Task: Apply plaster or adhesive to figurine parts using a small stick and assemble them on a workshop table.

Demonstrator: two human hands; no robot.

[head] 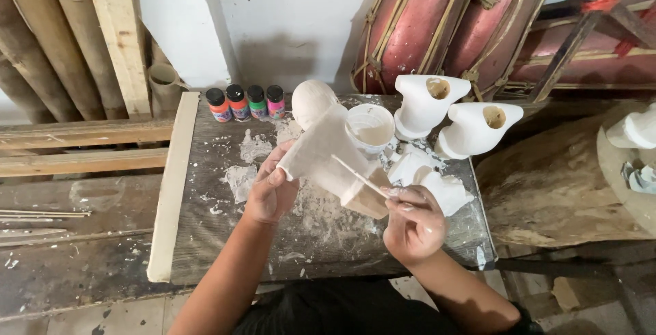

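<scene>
My left hand (270, 190) grips a pale, white-coated carved wooden figure (328, 154) by its lower edge and holds it tilted over the work board (225, 239). A thin wooden-handled brush (359, 176) lies across the figure, pinched in my right hand (412, 222). A small white cup of white paint (371, 128) stands just behind the figure. Two more white-painted carved figures (425, 102) (476, 128) stand upright to the right, and another white piece (437, 186) lies by my right hand.
Several small paint bottles (247, 102) stand in a row at the board's back left. Bamboo poles (41, 41) and planks lean at the left, thin sticks (41, 214) lie on the bench, red drums (444, 20) stand behind, and a log (547, 184) sits at the right.
</scene>
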